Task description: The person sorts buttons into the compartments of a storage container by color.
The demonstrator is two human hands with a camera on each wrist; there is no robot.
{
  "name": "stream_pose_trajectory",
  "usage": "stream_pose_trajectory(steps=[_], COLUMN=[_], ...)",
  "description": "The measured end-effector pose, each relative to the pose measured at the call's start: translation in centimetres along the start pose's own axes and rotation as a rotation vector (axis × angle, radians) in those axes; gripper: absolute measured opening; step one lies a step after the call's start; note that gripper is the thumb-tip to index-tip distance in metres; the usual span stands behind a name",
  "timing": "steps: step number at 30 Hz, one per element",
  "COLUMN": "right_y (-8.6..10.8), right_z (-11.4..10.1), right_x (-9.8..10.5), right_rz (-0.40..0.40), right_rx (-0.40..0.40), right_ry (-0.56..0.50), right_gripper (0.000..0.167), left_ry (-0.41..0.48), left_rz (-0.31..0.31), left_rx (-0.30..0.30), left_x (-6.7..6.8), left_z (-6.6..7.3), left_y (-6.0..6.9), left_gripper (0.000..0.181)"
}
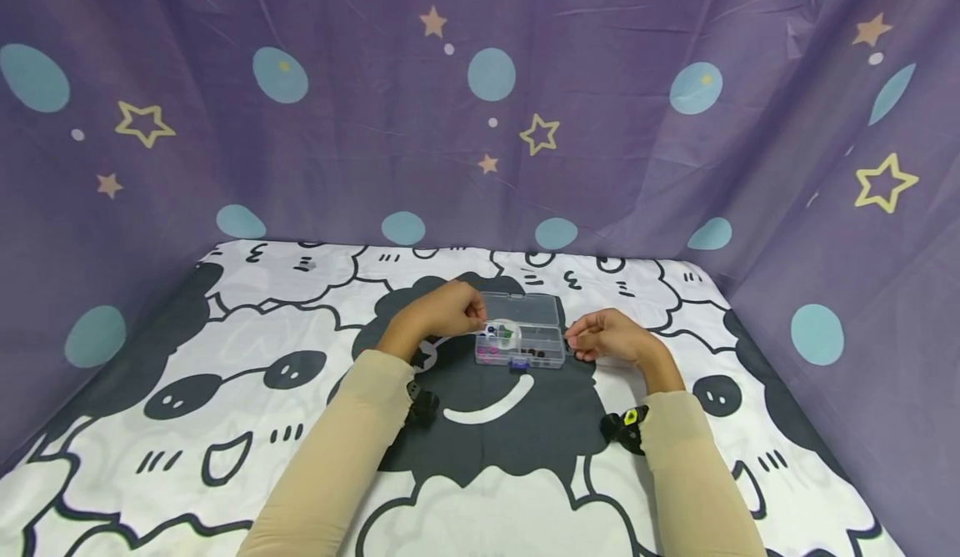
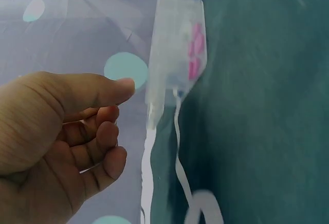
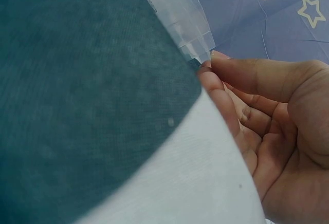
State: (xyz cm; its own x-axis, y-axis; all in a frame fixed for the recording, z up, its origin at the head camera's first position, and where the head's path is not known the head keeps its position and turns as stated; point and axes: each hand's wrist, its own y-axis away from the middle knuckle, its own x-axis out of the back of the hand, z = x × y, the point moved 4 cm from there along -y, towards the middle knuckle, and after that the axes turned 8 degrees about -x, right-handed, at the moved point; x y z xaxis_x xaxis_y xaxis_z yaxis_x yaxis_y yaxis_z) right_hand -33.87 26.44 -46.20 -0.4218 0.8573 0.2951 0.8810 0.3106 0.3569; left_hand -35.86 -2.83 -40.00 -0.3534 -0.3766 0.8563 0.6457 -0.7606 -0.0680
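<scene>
A clear plastic compartment box (image 1: 540, 336) stands on the dark part of the printed cloth, its lid (image 1: 528, 310) tilted back. Inside are several pink pieces (image 1: 487, 350), small dark pieces (image 1: 537, 353) and a green piece (image 1: 506, 335). My left hand (image 1: 452, 311) hovers at the box's left end. In the left wrist view its fingers (image 2: 108, 134) curl loosely, apart from the box, with nothing visible in them. My right hand (image 1: 611, 336) is at the box's right end. In the right wrist view its thumb and index fingertips meet by the box corner; whether they pinch anything is unclear.
A blue latch (image 1: 519, 365) sits on the box's front side. The cloth (image 1: 495, 515) with cartoon faces covers the whole surface. Behind and at both sides hangs a purple curtain (image 1: 375, 123) with stars and dots. Each wrist wears a black device (image 1: 624, 430).
</scene>
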Motion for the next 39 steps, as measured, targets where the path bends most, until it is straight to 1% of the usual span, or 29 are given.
stream_pose_trajectory(steps=[5, 10, 15, 20, 28, 33, 37, 39], right_y=[-0.1, 0.0, 0.1, 0.2, 0.3, 0.4, 0.4, 0.4], right_z=[0.0, 0.0, 0.0, -0.1, -0.3, -0.2, -0.2, -0.3], right_x=[0.0, 0.1, 0.0, -0.1, 0.0, -0.1, -0.1, -0.1], right_rz=[-0.010, 0.002, -0.002, -0.009, -0.008, -0.006, -0.005, -0.004], right_rx=[0.006, 0.006, -0.004, -0.002, -0.002, -0.009, -0.007, -0.009], right_ry=[0.009, 0.023, 0.000, 0.009, 0.019, 0.007, 0.007, 0.008], right_gripper=[0.019, 0.019, 0.018, 0.019, 0.019, 0.019, 0.019, 0.019], left_ry=[0.012, 0.011, 0.027, 0.046, 0.068, 0.058, 0.069, 0.082], left_rz=[0.011, 0.034, 0.017, 0.000, -0.022, -0.020, -0.023, -0.036], left_rx=[0.039, 0.059, 0.090, 0.125, 0.163, 0.189, 0.199, 0.207], left_x=[0.2, 0.5, 0.9, 1.4, 2.0, 2.6, 2.9, 2.9], left_z=[-1.2, -1.9, -2.3, -2.9, -4.3, -5.3, -6.1, -6.3], left_y=[1.6, 2.6, 3.7, 4.9, 7.1, 8.4, 9.1, 9.3], left_gripper=[0.007, 0.008, 0.008, 0.008, 0.008, 0.006, 0.005, 0.005])
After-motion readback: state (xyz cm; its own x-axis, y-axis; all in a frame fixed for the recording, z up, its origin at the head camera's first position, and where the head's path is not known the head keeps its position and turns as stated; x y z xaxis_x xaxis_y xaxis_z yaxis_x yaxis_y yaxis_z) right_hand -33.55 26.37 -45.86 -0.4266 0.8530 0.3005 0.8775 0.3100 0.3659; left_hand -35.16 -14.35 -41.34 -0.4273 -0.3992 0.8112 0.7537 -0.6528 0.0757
